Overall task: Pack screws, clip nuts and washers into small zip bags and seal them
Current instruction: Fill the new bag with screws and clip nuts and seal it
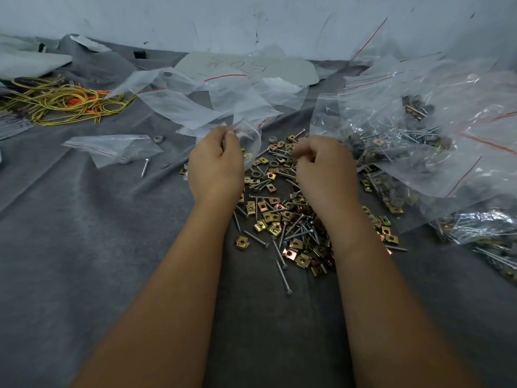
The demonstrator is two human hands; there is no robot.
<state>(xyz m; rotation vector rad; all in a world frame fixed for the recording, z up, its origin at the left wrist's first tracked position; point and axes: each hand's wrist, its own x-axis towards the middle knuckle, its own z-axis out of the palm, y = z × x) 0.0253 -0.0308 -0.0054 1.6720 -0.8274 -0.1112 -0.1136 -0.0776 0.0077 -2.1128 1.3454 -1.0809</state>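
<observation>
A loose heap of brass clip nuts (272, 218), long screws (279, 252) and grey washers (273, 163) lies on the grey cloth (98, 247) in front of me. My left hand (215, 163) pinches the rim of a small clear zip bag (250, 138) just above the heap's far left edge. My right hand (326, 166) hovers over the heap with its fingers curled; what it holds is hidden by the fingers.
Filled zip bags (419, 152) pile up at the right. Empty bags (212, 99) lie beyond the hands, another bag (117, 148) at the left beside a stray screw (144, 167). Yellow and orange wires (64, 100) lie far left. A white wall (251, 23) stands behind.
</observation>
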